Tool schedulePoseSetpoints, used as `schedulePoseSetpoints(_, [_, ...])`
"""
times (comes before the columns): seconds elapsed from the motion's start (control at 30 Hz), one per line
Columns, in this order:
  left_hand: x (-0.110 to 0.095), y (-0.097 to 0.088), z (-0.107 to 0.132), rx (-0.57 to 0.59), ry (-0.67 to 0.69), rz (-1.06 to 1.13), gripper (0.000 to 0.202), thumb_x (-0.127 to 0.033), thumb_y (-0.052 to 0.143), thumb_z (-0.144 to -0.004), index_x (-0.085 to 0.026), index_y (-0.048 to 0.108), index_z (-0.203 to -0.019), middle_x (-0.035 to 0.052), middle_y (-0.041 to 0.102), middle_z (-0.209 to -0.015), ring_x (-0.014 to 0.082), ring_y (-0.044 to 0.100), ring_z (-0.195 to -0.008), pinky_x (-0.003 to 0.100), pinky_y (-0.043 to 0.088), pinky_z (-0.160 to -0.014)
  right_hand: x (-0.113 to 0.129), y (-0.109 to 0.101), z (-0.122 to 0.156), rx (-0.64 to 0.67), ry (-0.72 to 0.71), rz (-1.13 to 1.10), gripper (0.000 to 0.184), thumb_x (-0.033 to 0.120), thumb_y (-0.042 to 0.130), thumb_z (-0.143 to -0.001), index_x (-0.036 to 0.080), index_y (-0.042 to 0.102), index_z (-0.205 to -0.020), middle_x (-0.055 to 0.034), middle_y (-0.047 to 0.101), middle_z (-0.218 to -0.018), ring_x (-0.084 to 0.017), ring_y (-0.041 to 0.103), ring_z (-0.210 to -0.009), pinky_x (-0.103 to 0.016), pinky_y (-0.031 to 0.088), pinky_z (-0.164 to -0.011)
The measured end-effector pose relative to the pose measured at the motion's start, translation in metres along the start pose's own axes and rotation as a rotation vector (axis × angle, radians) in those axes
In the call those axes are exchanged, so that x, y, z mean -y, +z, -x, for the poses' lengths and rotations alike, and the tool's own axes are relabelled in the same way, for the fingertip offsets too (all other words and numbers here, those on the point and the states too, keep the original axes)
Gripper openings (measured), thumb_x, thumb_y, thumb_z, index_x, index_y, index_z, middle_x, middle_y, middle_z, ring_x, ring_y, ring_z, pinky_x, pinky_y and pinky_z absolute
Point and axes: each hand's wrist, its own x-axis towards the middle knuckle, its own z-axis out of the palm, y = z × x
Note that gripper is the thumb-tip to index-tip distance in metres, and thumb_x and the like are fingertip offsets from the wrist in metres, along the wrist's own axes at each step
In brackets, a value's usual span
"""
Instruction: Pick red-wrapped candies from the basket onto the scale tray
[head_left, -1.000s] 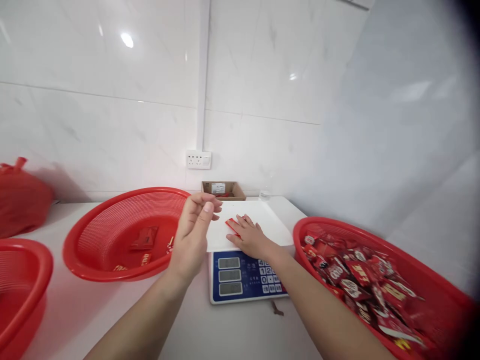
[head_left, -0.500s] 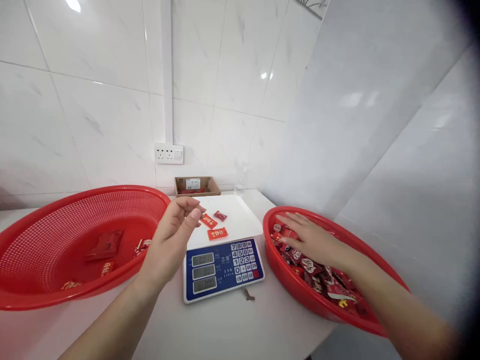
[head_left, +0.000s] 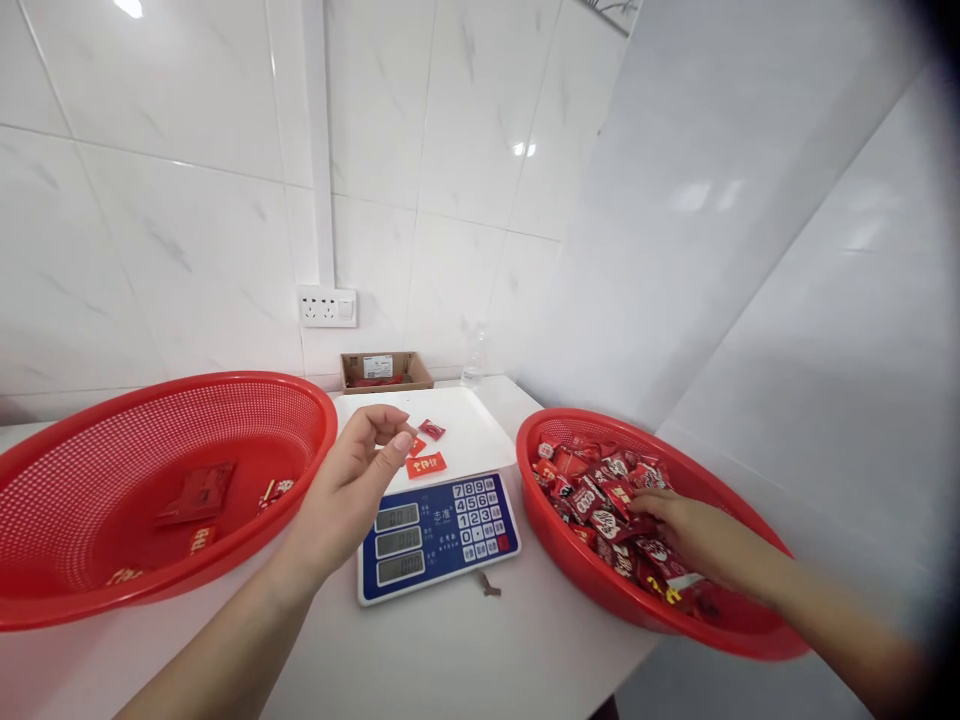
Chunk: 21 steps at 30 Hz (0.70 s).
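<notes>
Two hands at a weighing station. Left hand (head_left: 352, 490) hovers mid-frame beside the scale (head_left: 439, 535), fingertips loosely pinched to the thumb, nothing visible between them. Right hand (head_left: 686, 535), lower right, lies palm-down among the wrapped candies (head_left: 600, 490) in the right basket (head_left: 570, 580); whether it grips any cannot be told. Judged step: gathering candies, and lifting some clear calls for fingers closed around them.

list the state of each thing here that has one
left hand, raised, loosely curled, empty
right hand, down among packets, grip unclear
right basket, heaped with packets
left basket, few packets inside
scale, three packets on its tray
cardboard box, open
</notes>
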Motion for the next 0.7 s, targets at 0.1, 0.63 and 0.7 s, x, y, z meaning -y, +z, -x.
schedulePoseSetpoints(0.1, [-0.001,0.0,0.001,0.009,0.001,0.003,0.024,-0.044,0.053,-0.088,-0.023,0.054,-0.099,0.0028,0.058,-0.096,0.017,0.055,-0.092,0.03,0.046,-0.08,0.003,-0.01,0.0,0.005,0.016,0.038,0.051,0.01,0.043,-0.074,0.018,0.065,-0.119,-0.0114,0.054,-0.135,-0.032,0.05,-0.124,-0.045,0.042,-0.101])
schedulePoseSetpoints(0.63, [-0.009,0.001,0.003,0.059,0.017,0.049,0.019,-0.04,0.055,-0.087,-0.023,0.056,-0.096,0.0033,0.061,-0.095,0.0168,0.056,-0.088,0.03,0.047,-0.076,0.053,0.003,0.0,0.061,-0.106,-0.119,0.051,0.011,0.045,-0.073,0.028,0.061,-0.119,-0.0065,0.061,-0.123,-0.026,0.063,-0.102,-0.037,0.047,-0.083])
schedulePoseSetpoints(0.7, [-0.009,0.0,0.004,0.058,0.002,0.029,0.02,-0.041,0.054,-0.087,-0.023,0.056,-0.096,0.0037,0.061,-0.096,0.0168,0.057,-0.087,0.031,0.047,-0.077,0.048,0.0,-0.004,0.007,-0.036,-0.128,0.044,0.014,0.043,-0.076,0.028,0.06,-0.115,-0.0053,0.066,-0.114,-0.027,0.064,-0.096,-0.037,0.047,-0.078])
